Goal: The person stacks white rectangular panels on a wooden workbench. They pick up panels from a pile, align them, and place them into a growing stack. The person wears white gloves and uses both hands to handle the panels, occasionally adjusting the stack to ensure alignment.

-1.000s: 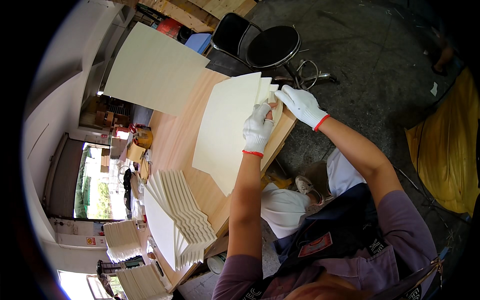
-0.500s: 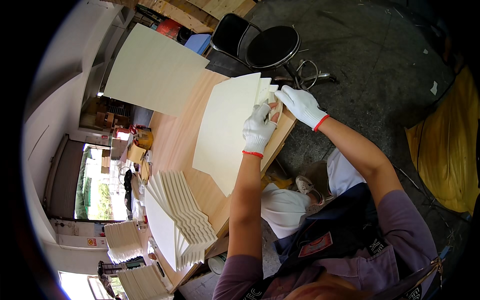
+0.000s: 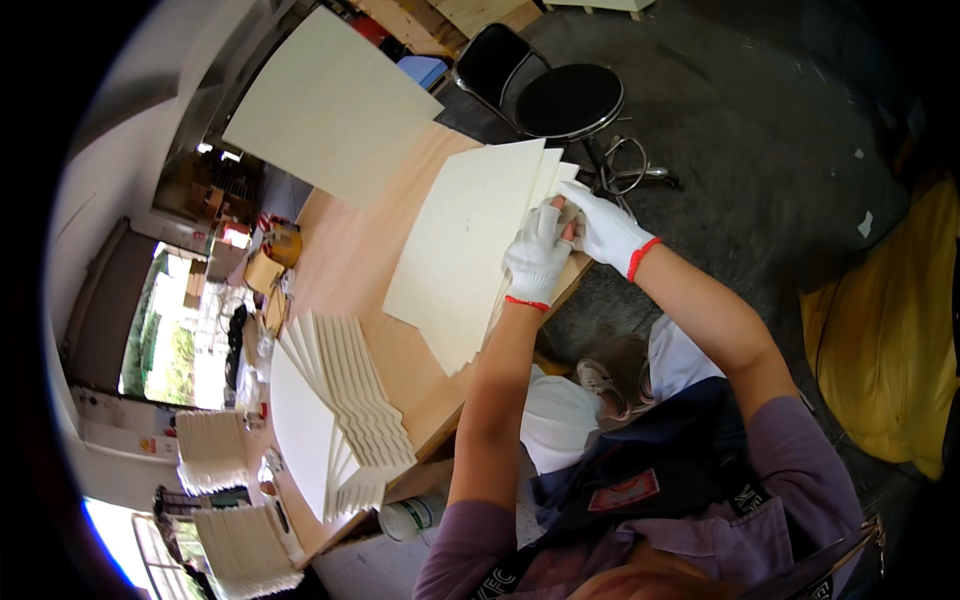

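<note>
Half-curls left hand (image 3: 537, 245) at the right edge of pale sheets (image 3: 470, 235), slants right hand (image 3: 608, 228) beside it with straighter fingers, cannot tell any grip in either

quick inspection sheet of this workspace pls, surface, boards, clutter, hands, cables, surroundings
Surface: wooden tabletop, bare wood showing between boards
Job's things: overlapping cream boards beside the hands; fanned board stack at lower left; large pale panel at the far end
Clutter: tan box among mixed small items
Hands: left hand and right hand, white-gloved, close together at the boards' right edge; grip unclear
Cables: none identifiable for certain
Surroundings: black swivel chair beyond the table; yellow sheeting at right
</note>
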A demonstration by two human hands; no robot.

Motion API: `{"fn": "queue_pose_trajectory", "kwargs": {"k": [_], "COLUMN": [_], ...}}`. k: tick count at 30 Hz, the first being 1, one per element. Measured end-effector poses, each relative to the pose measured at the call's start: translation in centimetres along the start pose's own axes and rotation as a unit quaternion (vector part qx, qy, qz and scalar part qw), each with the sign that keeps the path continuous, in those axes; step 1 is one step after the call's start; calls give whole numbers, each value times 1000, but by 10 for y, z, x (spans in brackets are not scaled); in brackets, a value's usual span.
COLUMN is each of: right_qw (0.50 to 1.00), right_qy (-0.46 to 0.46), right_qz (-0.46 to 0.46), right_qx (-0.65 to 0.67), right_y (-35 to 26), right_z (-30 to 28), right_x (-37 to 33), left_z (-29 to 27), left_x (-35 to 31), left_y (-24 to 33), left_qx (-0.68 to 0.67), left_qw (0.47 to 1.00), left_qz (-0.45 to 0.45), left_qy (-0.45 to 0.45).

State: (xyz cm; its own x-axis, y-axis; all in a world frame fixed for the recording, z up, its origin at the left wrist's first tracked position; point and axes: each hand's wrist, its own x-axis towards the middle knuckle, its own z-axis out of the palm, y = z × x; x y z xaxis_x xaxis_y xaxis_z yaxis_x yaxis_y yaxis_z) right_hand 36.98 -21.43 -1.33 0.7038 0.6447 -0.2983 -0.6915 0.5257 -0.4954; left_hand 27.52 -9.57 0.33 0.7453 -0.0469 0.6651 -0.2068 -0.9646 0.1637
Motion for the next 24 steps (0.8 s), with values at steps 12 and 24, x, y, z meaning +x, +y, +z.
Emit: {"fn": "queue_pose_trajectory", "kwargs": {"k": [12, 24], "right_qw": [988, 981], "right_qy": [-38, -31], "right_qz": [83, 44], "right_qx": [-122, -188], "right_y": [43, 2], "right_z": [28, 28], "right_x": [-12, -14], "left_z": [-122, -209], "left_x": [-153, -160], "left_y": [51, -76], "left_qx": [-730, -819], "left_qw": [423, 367], "left_qz": [-529, -422], "left_qy": [91, 133]}}
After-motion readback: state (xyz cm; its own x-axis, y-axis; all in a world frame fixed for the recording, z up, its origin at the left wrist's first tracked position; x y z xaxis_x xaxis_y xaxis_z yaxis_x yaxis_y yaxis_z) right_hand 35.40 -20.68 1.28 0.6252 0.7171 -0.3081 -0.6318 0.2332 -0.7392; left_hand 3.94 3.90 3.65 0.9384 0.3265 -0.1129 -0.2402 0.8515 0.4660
